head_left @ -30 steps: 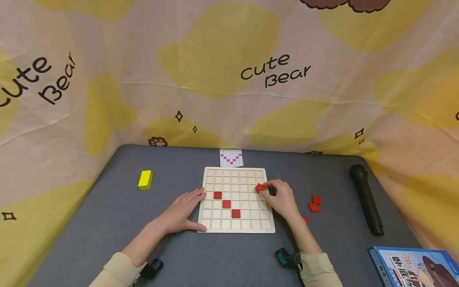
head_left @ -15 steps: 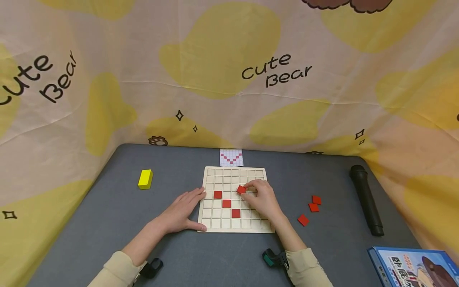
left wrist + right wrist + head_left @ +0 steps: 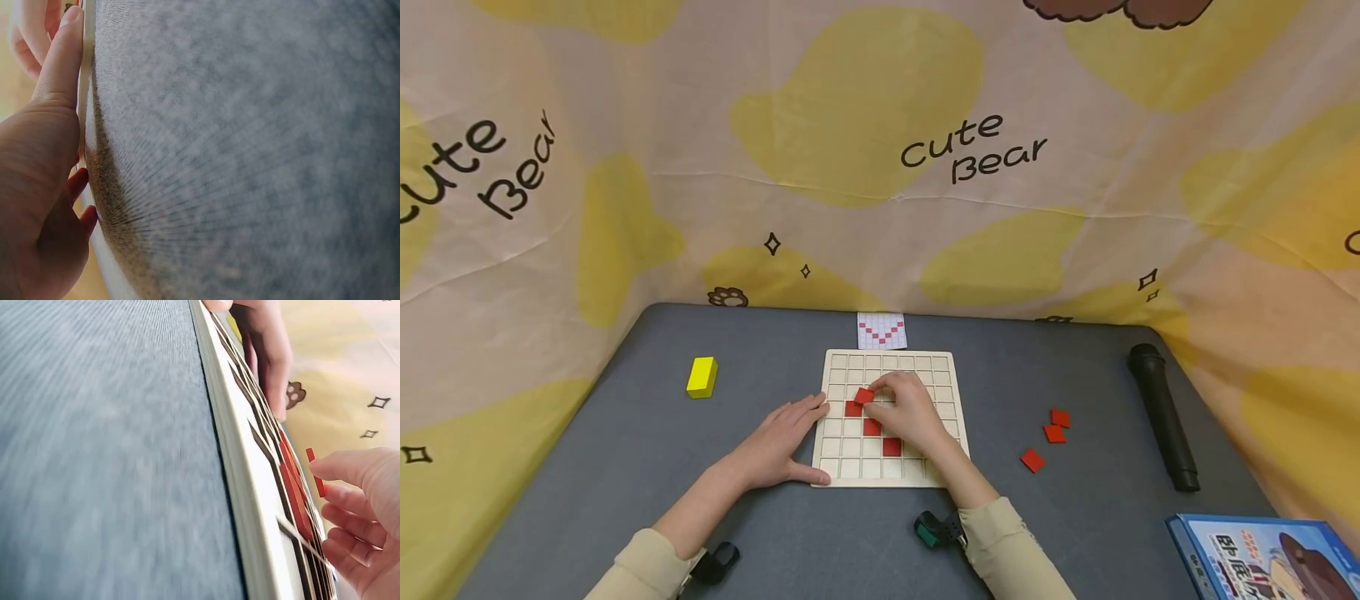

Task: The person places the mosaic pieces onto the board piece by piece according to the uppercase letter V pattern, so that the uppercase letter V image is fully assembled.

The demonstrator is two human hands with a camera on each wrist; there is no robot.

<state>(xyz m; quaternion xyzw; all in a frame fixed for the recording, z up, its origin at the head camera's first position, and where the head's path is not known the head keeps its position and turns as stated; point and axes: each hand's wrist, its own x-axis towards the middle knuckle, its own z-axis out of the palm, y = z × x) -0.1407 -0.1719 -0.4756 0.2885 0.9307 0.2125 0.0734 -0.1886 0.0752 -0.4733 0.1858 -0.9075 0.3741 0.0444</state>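
Observation:
A pale grid board [image 3: 842, 471] lies on the grey table, with three red square tiles set in a diagonal, the lowest tile [image 3: 892, 447] nearest the front. My right hand [image 3: 908, 410] pinches another red tile [image 3: 864, 397] between thumb and fingers, above the board and overlapping the upper-left set tile [image 3: 853, 408]. In the right wrist view this pinched tile [image 3: 316, 472] stands on edge, apart from the board. My left hand [image 3: 784, 442] rests with fingers extended on the board's left edge; its thumb [image 3: 62, 62] lies along the front edge in the left wrist view.
Behind the board lies a small card [image 3: 882, 332] printed with a pink V pattern on a grid. Three loose red tiles [image 3: 1033, 461] are to the right. A yellow block [image 3: 702, 377] sits at left; a black microphone [image 3: 1163, 417] and a blue box [image 3: 1262, 554] are at right.
My right hand has carried the pinched red tile leftward across the board, from its right edge to the upper-left set tile. My left hand has stayed in place.

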